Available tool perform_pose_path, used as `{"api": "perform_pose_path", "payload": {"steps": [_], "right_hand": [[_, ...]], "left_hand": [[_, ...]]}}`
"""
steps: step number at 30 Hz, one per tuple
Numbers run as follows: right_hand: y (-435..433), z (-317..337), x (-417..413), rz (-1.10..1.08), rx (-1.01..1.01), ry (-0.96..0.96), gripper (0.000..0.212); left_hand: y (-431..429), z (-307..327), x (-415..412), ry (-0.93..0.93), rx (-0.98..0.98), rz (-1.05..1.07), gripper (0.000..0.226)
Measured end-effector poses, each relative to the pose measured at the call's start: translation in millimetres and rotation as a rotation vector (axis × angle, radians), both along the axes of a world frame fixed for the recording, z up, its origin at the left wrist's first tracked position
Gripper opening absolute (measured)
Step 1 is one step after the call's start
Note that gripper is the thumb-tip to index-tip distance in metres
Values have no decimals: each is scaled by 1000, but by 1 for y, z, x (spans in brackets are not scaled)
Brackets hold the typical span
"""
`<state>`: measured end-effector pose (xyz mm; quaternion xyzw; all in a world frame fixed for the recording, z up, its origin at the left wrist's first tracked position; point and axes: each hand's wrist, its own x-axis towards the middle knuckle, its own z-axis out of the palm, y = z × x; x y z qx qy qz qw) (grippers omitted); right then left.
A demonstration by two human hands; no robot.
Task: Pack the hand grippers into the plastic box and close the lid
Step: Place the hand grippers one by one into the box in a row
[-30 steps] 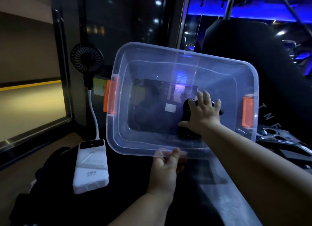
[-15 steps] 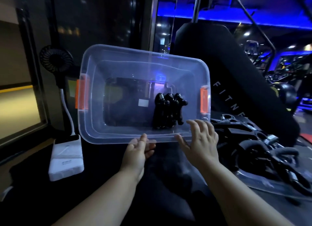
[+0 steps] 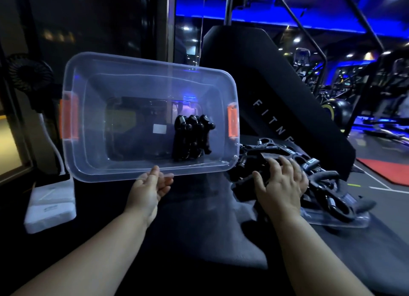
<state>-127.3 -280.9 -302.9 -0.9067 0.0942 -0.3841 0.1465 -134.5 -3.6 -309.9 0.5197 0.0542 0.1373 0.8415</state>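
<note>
The clear plastic box [image 3: 132,85] with orange latches [image 3: 69,118] is tipped up so its opening faces me. My left hand [image 3: 148,191] grips its near rim, thumb on top. Three black hand grippers [image 3: 191,138] lie side by side in the box's right part. More black hand grippers [image 3: 327,191] are heaped to the right on the clear lid [image 3: 345,220]. My right hand [image 3: 281,185] rests on the near left of that heap with fingers spread over a gripper; I cannot see a closed grip.
A white power bank [image 3: 49,205] lies at the left on the dark mat, with a small black fan [image 3: 28,79] behind it. A large slanted black pad [image 3: 276,96] marked with letters rises behind the heap. Gym machines stand far right.
My right hand left the grippers inside the box, drew back over the rim and swung right onto the heap. The view turned right. My left hand kept its hold.
</note>
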Motion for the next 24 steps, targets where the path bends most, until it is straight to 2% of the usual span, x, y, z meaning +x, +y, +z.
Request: {"api": "perform_pose_path", "payload": {"steps": [6,11,19,24], "right_hand": [[-22,-3,9,-150,205,175,81],[-28,-1,11,-229,257,159,107],[-27,0,16,-171,279,93,89],[-24,-1,12,-27,317,-18,79]], "left_hand": [[0,-4,2,2,8,-5,25],[1,-4,3,17,16,-5,25],[1,-2,1,18,5,-4,25],[1,-1,-1,20,10,-4,25]]}}
